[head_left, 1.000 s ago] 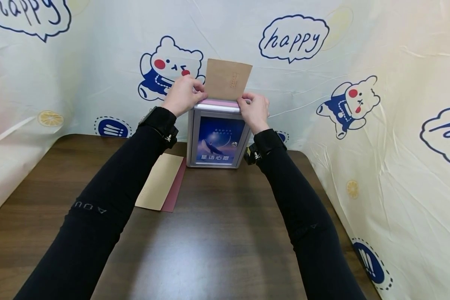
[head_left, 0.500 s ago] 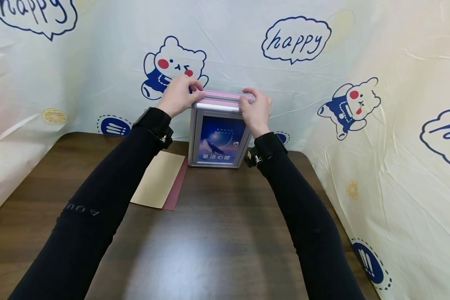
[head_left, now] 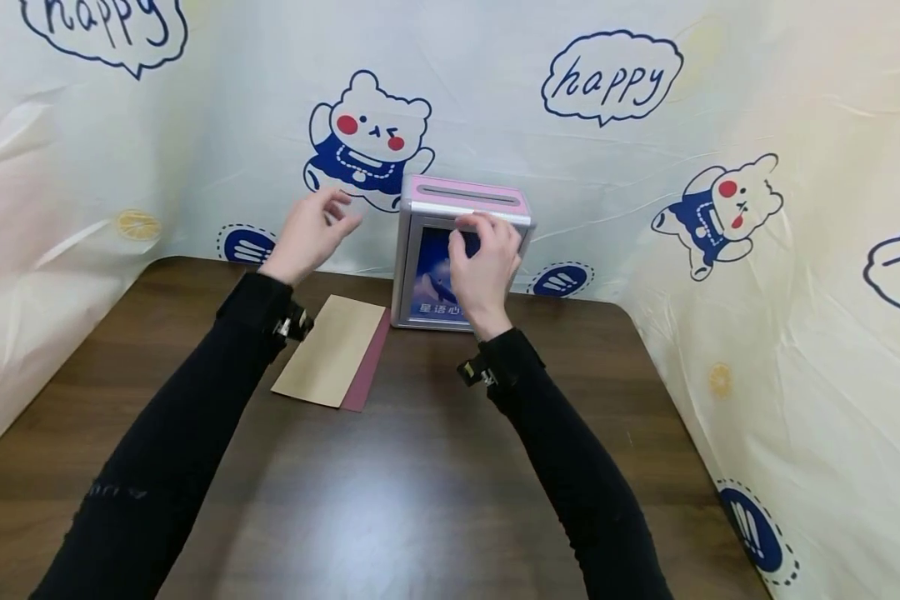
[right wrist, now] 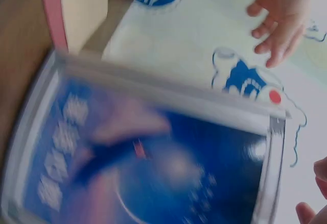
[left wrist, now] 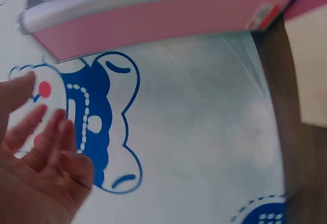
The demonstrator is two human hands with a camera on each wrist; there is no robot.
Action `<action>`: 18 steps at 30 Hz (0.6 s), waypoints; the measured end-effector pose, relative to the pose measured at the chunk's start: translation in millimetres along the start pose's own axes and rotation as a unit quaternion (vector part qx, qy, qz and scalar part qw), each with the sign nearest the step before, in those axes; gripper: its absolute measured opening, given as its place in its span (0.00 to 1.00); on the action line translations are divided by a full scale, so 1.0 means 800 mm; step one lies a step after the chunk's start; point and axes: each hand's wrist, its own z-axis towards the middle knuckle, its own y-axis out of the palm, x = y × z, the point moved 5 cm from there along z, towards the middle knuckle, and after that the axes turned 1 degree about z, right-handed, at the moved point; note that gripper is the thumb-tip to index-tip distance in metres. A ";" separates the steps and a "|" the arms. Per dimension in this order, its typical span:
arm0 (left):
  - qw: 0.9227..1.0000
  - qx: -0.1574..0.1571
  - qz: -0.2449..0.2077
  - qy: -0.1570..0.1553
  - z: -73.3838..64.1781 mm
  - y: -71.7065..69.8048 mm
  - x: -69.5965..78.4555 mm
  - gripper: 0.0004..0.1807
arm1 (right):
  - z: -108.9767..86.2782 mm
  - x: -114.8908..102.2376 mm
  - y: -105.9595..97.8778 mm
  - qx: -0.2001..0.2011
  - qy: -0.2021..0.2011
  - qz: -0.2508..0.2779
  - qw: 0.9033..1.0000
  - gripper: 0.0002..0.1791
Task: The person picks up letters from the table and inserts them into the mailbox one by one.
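A silver-framed slotted box (head_left: 429, 267), like a suggestion box, stands upright at the back of the table with a pink top and a blue picture on its front. My right hand (head_left: 486, 267) hovers in front of the box, fingers loosely bent and holding nothing. To the box's left my left hand (head_left: 311, 236) hangs in the air, loosely spread, with nothing in it. Below that hand lie a cream envelope (head_left: 332, 350) and, partly covered by it, a dark pink envelope (head_left: 367, 367). The left wrist view shows the box's pink side (left wrist: 153, 22), apart from the left fingers.
A brown wooden table (head_left: 390, 483) carries everything. Behind and beside it hangs a pale cloth (head_left: 487, 75) printed with bears and "happy" bubbles, close behind the box.
A brown envelope standing in the box's slot went down out of sight. Both hands then came off the box top, the left moving left, the right down in front. The view shifted slightly.
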 end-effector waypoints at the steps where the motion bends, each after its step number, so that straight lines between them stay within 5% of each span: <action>1: 1.000 -0.002 0.001 -0.012 -0.011 0.000 -0.010 0.25 | -0.008 0.001 0.004 -0.006 0.007 0.013 1.000 0.09; 10: 0.988 -0.056 0.089 -0.116 -0.101 0.014 -0.097 0.32 | -0.074 0.022 0.041 -0.033 0.102 0.123 0.987 0.10; 18: 0.976 -0.070 0.139 -0.152 -0.154 0.029 -0.127 0.29 | -0.123 0.029 0.084 -0.145 0.186 0.243 0.941 0.08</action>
